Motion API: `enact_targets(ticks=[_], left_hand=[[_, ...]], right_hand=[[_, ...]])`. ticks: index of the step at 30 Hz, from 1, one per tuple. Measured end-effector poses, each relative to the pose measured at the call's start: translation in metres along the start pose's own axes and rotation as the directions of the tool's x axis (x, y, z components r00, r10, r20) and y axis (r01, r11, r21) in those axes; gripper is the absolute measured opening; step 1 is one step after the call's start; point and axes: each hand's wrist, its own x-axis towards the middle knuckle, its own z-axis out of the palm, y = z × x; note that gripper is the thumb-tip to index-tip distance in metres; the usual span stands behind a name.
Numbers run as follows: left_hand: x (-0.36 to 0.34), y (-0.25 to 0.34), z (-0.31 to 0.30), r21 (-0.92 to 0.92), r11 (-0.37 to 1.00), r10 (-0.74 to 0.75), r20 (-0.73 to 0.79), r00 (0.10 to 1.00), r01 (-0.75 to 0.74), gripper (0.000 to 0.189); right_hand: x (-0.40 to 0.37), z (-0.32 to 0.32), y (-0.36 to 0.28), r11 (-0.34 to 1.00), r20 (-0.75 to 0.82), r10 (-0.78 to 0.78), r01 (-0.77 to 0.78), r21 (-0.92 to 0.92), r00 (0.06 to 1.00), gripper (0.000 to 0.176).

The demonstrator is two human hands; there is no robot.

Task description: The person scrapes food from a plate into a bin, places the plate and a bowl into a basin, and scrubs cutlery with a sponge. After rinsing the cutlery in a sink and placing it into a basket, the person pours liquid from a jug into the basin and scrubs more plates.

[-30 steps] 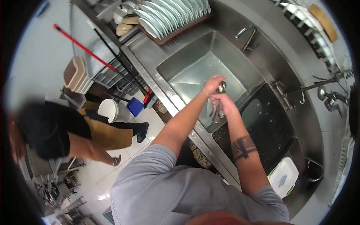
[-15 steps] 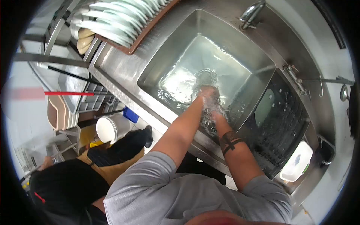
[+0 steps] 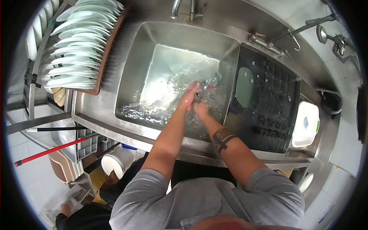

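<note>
Both my hands are low over the water in the steel sink (image 3: 132,65), close together near its front right part. My left hand (image 3: 188,97) is turned edge-on at the surface, its fingers stretched out toward the back. Just right of it, my right hand (image 3: 200,109) dips into the water, fingers hidden by splashes. A small dark patch shows between the hands, and I cannot tell what it is. A small reddish thing (image 3: 210,87) shows at the surface beyond them. Ripples spread around both hands.
White plates (image 3: 78,63) stand in a brown rack (image 3: 109,50) on the left. A black ridged mat (image 3: 264,115) with a pale green oval (image 3: 244,88) lies right of the sink, beside a white tub (image 3: 306,124). Taps (image 3: 191,11) stand behind. Another person's sleeve (image 3: 82,216) is at lower left.
My view has turned, so the sink sits straighter and further left. My hands have come up partly from the water; the left hand now shows extended fingers. The other person shows less.
</note>
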Motion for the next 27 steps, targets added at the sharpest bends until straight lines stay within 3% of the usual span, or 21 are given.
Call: enact_targets(ticks=[1,2,3,5,6,8,10,12,13,15,16,17,18,20,21,22,23,24,25,27], left_hand=[[0.005,0.003,0.001,0.004,0.997,0.079,-0.049,0.996,-0.078,0.086],[0.038,-0.022,-0.018,-0.091,0.983,0.144,-0.176,0.974,-0.161,0.066],[0.033,-0.01,-0.017,-0.093,0.983,0.138,-0.176,0.975,-0.156,0.066],[0.022,0.013,-0.019,-0.061,0.997,0.041,-0.101,0.994,-0.048,0.042],[0.034,0.001,-0.027,0.094,0.994,0.07,-0.075,0.995,-0.062,0.037],[0.046,-0.015,-0.034,0.22,0.972,0.094,-0.054,0.994,-0.08,0.037],[0.045,-0.02,-0.03,0.336,0.936,0.118,-0.017,0.993,-0.106,0.037],[0.041,-0.018,-0.029,-0.16,0.982,0.072,-0.178,0.981,-0.101,0.042],[0.04,-0.016,-0.028,-0.158,0.983,0.068,-0.158,0.985,-0.093,0.042],[0.028,-0.005,-0.027,-0.035,0.999,0.037,-0.105,0.994,-0.041,0.043],[0.058,-0.03,-0.051,0.136,0.978,0.155,0.038,0.987,-0.159,0.034],[0.058,-0.029,-0.046,0.143,0.978,0.148,0.052,0.988,-0.154,0.034],[0.051,-0.027,-0.042,0.109,0.984,0.145,-0.005,0.989,-0.143,0.032],[0.041,-0.025,-0.039,0.054,0.996,0.078,-0.129,0.989,-0.071,0.025],[0.036,-0.017,-0.034,0.055,0.997,0.065,-0.131,0.989,-0.058,0.025],[0.033,-0.006,-0.029,-0.005,0.998,-0.06,-0.1,0.993,0.06,0.024],[0.032,0.0,-0.026,-0.062,0.983,-0.179,-0.064,0.982,0.176,0.023],[0.034,-0.004,-0.025,-0.146,0.989,0.042,0.15,0.988,-0.02,0.02],[0.035,-0.006,-0.026,-0.141,0.99,0.041,0.152,0.988,-0.019,0.02],[0.03,0.003,-0.02,-0.303,0.952,-0.002,0.12,0.993,0.039,0.022]], right_hand=[[0.0,0.003,0.008,1.0,0.003,0.007,-0.007,-0.006,1.0,0.054],[0.0,0.006,0.015,0.989,-0.04,-0.138,0.136,-0.054,0.99,0.056],[0.002,0.01,0.022,0.956,-0.076,-0.282,0.273,-0.106,0.956,0.059],[0.01,0.024,0.034,0.971,-0.033,-0.206,0.2,-0.128,0.978,0.058],[0.021,0.031,0.042,0.978,-0.02,-0.164,0.16,-0.135,0.986,0.058],[0.027,0.026,0.043,0.983,0.03,-0.119,0.122,-0.134,0.992,0.054],[-0.002,-0.009,0.005,0.985,0.067,-0.17,0.17,0.002,0.983,0.047],[-0.025,-0.032,-0.024,0.962,0.038,-0.211,0.201,0.183,0.977,0.041],[-0.026,-0.029,-0.025,0.969,0.026,-0.188,0.181,0.169,0.982,0.042],[-0.02,-0.018,-0.014,0.983,0.007,-0.129,0.127,0.131,0.992,0.043],[0.0,-0.011,-0.001,0.997,0.222,-0.071,0.061,0.049,0.973,0.046],[0.005,-0.014,0.0,0.997,0.21,-0.062,0.051,0.057,0.976,0.046],[0.004,-0.017,-0.002,0.815,0.318,-0.348,0.453,-0.363,0.882,0.051],[-0.007,-0.014,-0.006,0.34,0.531,-0.488,0.711,-0.616,0.693,0.057],[-0.016,-0.014,-0.013,0.737,0.287,-0.395,0.487,-0.468,0.873,0.055],[-0.027,-0.015,-0.021,0.959,0.014,-0.262,0.262,-0.107,0.965,0.053],[-0.028,-0.016,-0.022,0.973,-0.089,-0.197,0.206,0.101,0.976,0.051],[-0.021,-0.009,-0.014,0.952,-0.139,-0.179,0.207,0.226,0.974,0.049],[-0.015,-0.001,-0.008,0.902,-0.176,-0.197,0.248,0.353,0.965,0.047],[0.0,0.02,0.004,0.733,-0.253,-0.25,0.353,0.581,0.935,0.044]])
